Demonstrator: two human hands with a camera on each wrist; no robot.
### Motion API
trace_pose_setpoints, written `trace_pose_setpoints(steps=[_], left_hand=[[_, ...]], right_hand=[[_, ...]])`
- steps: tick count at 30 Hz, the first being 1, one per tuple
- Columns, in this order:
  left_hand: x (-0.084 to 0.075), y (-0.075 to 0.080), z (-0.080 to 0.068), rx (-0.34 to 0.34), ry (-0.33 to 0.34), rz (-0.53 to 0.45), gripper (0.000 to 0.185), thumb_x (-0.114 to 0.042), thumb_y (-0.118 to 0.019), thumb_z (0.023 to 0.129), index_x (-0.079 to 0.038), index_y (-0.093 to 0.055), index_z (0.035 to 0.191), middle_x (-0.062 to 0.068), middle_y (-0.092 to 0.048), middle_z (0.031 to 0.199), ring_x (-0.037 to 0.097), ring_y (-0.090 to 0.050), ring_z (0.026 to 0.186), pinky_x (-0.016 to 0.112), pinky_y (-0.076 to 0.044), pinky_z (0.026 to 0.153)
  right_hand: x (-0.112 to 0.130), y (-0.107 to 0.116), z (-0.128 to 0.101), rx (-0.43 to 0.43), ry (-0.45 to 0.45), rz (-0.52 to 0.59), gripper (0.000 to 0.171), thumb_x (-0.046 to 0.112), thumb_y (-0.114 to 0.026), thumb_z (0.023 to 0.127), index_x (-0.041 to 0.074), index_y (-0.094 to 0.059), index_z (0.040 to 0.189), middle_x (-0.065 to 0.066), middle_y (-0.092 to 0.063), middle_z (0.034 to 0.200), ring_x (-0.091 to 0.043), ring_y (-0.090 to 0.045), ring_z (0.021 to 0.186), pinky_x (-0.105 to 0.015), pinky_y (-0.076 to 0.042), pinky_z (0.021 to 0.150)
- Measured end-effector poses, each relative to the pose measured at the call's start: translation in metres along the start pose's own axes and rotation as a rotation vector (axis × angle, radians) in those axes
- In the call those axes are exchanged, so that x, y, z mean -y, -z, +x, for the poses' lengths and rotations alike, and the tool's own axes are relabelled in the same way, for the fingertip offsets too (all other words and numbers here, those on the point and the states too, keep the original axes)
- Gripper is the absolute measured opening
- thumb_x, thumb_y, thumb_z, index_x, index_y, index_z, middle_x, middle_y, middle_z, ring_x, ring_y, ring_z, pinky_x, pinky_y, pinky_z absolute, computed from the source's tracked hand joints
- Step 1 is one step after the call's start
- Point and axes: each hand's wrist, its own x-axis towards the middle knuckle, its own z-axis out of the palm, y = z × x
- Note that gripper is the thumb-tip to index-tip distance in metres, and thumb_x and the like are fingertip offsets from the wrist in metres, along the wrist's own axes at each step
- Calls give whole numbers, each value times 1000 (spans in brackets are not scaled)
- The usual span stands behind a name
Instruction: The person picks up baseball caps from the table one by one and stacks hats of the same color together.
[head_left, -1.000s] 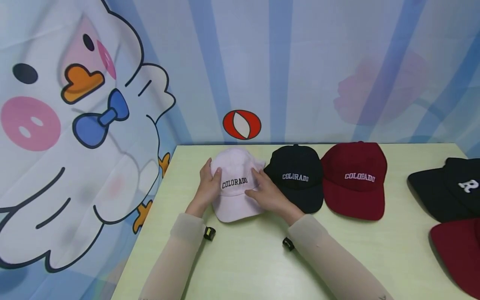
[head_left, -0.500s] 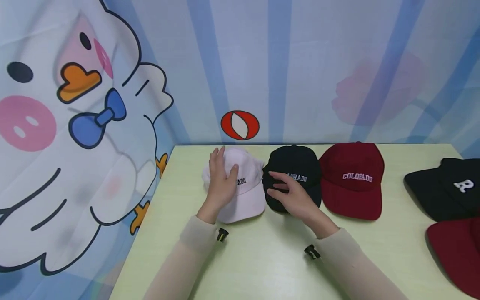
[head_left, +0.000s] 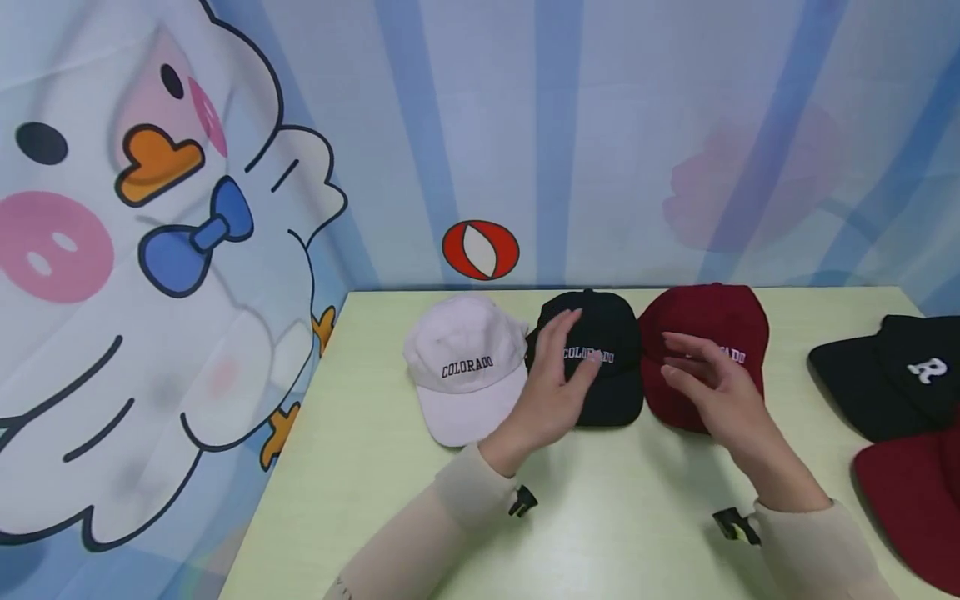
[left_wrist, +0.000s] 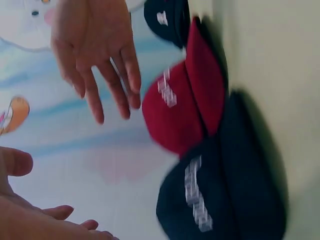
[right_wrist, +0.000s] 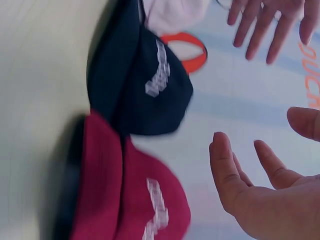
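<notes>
**Black cap: handling note**

Your left hand [head_left: 551, 392] hovers spread over the black cap [head_left: 600, 360], fingertips at its crown; contact cannot be told; your right hand [head_left: 716, 392] is spread, holding nothing, in front of the red cap [head_left: 708, 329]. Black cap sits between white cap [head_left: 465, 367] and red cap, touching both. Judged light, soft-crowned, stiffer at the brim; take it by the brim or cup both sides.

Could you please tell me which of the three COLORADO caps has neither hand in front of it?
The white COLORADO cap, leftmost in the row. The left hand is at the black COLORADO cap and the right hand before the red COLORADO cap.
</notes>
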Motion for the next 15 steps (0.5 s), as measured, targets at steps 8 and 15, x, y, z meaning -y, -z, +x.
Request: trace_pose_setpoints(steps=[8,15], left_hand=[[-18,-62,-1,190,18,-45,61,-45,-43,109,-26,-22,164,-5,-20,170,13,-23,156,43,-30,127],[-29,-106,-3,293,108,-92,57,-46,-45,109,-31,-28,161,-12,-29,164,9,-32,150,37,-37,121]], right_hand=[[-27,63,-24,-149,48,191,46,12,-59,106,19,-51,150,20,-54,133,11,-59,112,-5,-51,85],[-43,90,-46,-381,-79,-140,50,17,-49,110,21,-41,159,4,-52,142,17,-49,107,0,-46,81]])
